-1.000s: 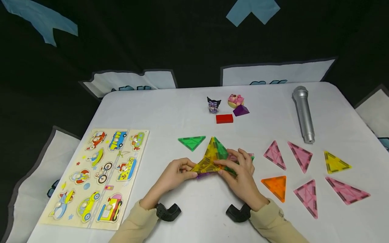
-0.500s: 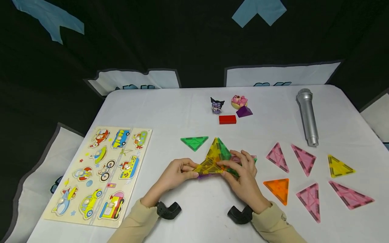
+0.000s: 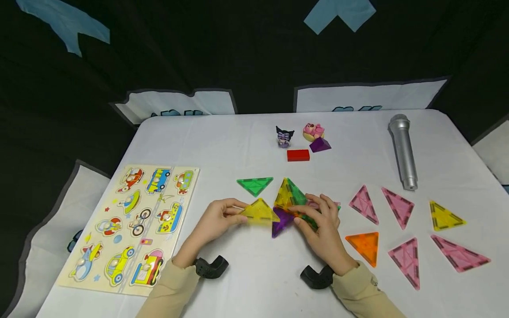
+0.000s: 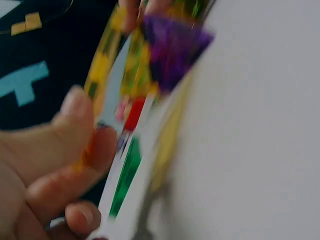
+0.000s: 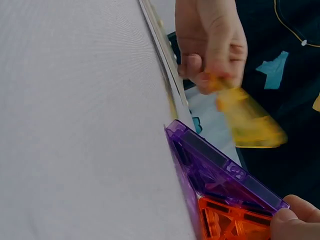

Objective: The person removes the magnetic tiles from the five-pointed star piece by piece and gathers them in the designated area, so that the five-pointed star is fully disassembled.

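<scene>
My left hand [image 3: 214, 218] pinches a yellow triangle tile [image 3: 259, 212] lifted just off the white table [image 3: 222, 145]; the same yellow tile [image 4: 102, 75] is blurred in the left wrist view and the yellow tile [image 5: 250, 120] hangs from the left hand [image 5: 210, 40] in the right wrist view. My right hand [image 3: 322, 223] grips a cluster of joined tiles [image 3: 292, 198]: yellow and green ones standing up, a purple triangle [image 3: 281, 220] lying flat. That purple triangle [image 5: 220, 170] rests on the table with an orange tile [image 5: 230, 222] under my right fingertips [image 5: 292, 220].
A green triangle [image 3: 254, 184] lies behind the hands. Pink, orange and yellow triangles [image 3: 397, 221] are spread to the right. A silver microphone [image 3: 403, 150], two small figures [image 3: 300, 132] and a red block [image 3: 298, 155] sit farther back. A vehicle puzzle board [image 3: 131, 221] lies at left.
The left hand has pulled the yellow triangle away from the cluster, to the left. The purple triangle underneath is now uncovered. The right hand stays on the cluster.
</scene>
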The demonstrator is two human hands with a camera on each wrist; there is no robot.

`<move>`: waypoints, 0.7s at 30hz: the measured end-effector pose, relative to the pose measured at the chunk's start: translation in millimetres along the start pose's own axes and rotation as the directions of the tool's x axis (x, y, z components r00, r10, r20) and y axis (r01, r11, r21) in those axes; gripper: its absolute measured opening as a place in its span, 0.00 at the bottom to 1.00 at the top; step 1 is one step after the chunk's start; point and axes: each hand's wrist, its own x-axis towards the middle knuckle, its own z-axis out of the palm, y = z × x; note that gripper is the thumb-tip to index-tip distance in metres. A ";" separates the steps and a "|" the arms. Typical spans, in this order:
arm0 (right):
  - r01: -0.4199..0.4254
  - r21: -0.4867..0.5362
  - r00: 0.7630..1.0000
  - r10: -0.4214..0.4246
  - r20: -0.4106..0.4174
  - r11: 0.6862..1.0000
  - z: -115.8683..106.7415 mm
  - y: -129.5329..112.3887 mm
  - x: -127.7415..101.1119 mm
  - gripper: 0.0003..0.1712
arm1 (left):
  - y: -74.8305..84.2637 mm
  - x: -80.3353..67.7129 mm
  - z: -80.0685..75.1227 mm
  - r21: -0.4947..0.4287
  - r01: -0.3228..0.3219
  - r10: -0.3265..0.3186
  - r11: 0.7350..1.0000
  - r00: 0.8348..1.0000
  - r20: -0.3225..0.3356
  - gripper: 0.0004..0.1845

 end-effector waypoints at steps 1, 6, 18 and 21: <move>-0.001 0.000 1.000 0.001 -0.002 1.000 -0.4 0.2 -0.1 0.13 | -1.9 0.8 -3.8 0.044 0.011 -0.008 0.999 0.999 -0.048 0.15; -0.001 -0.002 1.000 0.001 -0.020 1.000 -1.2 0.7 -0.9 0.13 | -10.2 3.3 -19.2 0.257 0.063 -0.006 0.964 0.976 -0.217 0.16; 0.007 -0.005 1.000 -0.007 -0.023 1.000 2.3 0.4 -0.9 0.14 | -7.5 1.7 -15.0 0.453 0.054 0.118 0.890 0.932 -0.343 0.22; 0.011 -0.006 1.000 -0.012 -0.026 1.000 2.8 0.0 -1.7 0.14 | 2.0 0.5 7.3 0.478 -0.047 0.192 0.877 0.946 -0.261 0.27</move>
